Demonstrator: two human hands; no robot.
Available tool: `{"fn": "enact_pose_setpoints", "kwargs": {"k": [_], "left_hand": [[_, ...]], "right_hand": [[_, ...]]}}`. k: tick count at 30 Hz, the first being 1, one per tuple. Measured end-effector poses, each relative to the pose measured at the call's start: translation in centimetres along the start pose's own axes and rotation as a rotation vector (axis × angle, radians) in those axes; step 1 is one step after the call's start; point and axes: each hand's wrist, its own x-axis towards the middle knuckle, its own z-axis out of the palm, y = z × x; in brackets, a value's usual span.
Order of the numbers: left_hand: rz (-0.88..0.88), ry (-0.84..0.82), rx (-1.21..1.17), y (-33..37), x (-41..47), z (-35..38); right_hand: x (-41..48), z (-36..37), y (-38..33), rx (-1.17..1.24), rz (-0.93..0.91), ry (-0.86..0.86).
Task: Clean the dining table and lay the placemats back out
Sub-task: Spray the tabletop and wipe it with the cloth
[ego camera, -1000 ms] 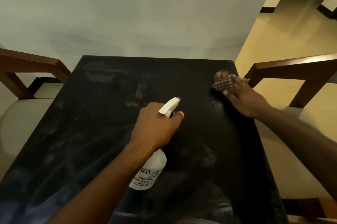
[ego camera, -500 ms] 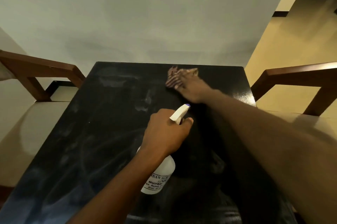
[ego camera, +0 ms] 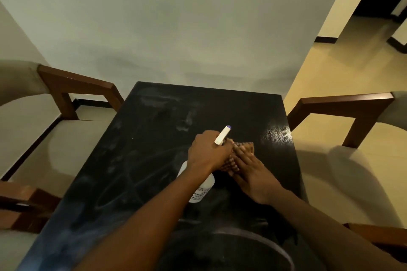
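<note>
The spray bottle is at the middle of the table, toward its right edge; whether its base rests on the top cannot be told. The left hand is curled round its neck, with the nozzle pointing to the far edge. The bottle is plastic and probably light, and may be slick if wet, so hold it at the neck below the trigger.

Just beside it, the right hand lies flat, its straight fingers pressing the checked cloth onto the tabletop. The cloth is soft and limp: drive it under a flat palm, or bunch it to lift. Pale smears show toward the far left corner. No placemats are in view.
</note>
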Motion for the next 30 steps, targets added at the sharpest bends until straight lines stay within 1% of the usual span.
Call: {"fn": "enact_pose_setpoints", "kwargs": {"k": [5,8,10,12,14,16,18,23,27,30], "left_hand": [[-0.067,0.04,-0.109,-2.0,-1.5,-3.6],[-0.123,0.042,-0.151,-4.0,-2.1,-6.9],[-0.131,0.038,-0.134,-6.7,-1.9,-10.3],[-0.131,0.053,-0.112,-7.9,-1.8,-12.1],[-0.138,0.046,-0.095,-10.1,-1.2,-15.0],[-0.127,0.029,-0.082,-12.0,-0.5,-17.4],[-0.126,0.018,-0.098,-13.2,0.2,-19.0],[-0.155,0.024,-0.188,-16.1,1.9,-21.5],[-0.178,0.061,-0.224,-18.1,3.4,-22.6],[-0.186,0.076,-0.198,-19.4,4.3,-22.9]], "right_hand": [[-5.3,0.1,2.6,0.043,0.249,0.064],[-7.0,-0.1,3.5,0.011,0.379,0.183],[-5.5,0.7,1.6,0.011,0.497,0.238],[-4.9,1.7,0.1,0.04,0.639,0.275],[-3.6,3.3,-3.5,0.055,0.719,0.3],[-2.7,4.9,-7.1,0.045,0.737,0.319],[-1.5,5.5,-9.1,0.044,0.747,0.318],[1.8,4.8,-10.0,0.074,0.717,0.234],[9.5,2.7,-11.2,0.11,0.696,0.228],[17.0,2.4,-14.5,0.107,0.579,0.159]]}}
